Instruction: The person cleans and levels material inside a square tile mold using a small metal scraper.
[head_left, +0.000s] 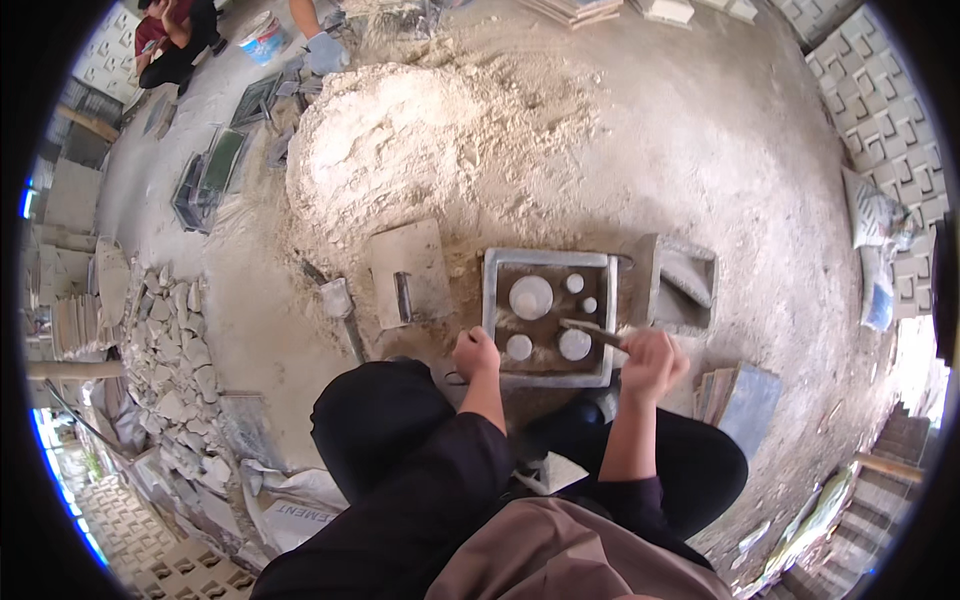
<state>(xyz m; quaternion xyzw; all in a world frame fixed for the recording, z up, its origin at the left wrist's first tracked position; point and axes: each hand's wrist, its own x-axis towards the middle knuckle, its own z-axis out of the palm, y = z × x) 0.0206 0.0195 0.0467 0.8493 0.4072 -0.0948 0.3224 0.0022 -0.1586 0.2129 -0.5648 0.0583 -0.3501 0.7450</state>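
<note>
In front of me lies a square grey mould frame (489, 310) with brown, sandy-looking material inside. Several round whitish discs of different sizes rest in it, the largest disc (531, 298) at the upper left. My right hand (652, 362) is closed around the end of a thin, stick-like tool (594, 331). The tool reaches over the frame's right side, its tip just above a disc (574, 345) at the lower right. My left hand (477, 352) is a closed fist beside the frame's left edge; whatever it may hold is hidden.
Right of the frame stands a grey box (655, 285) with a slanted piece inside. A flat board with a handle (425, 262) and a trowel-like tool (338, 298) lie to the left. Beyond is a pale powder heap (400, 120). Another person (172, 40) crouches far left.
</note>
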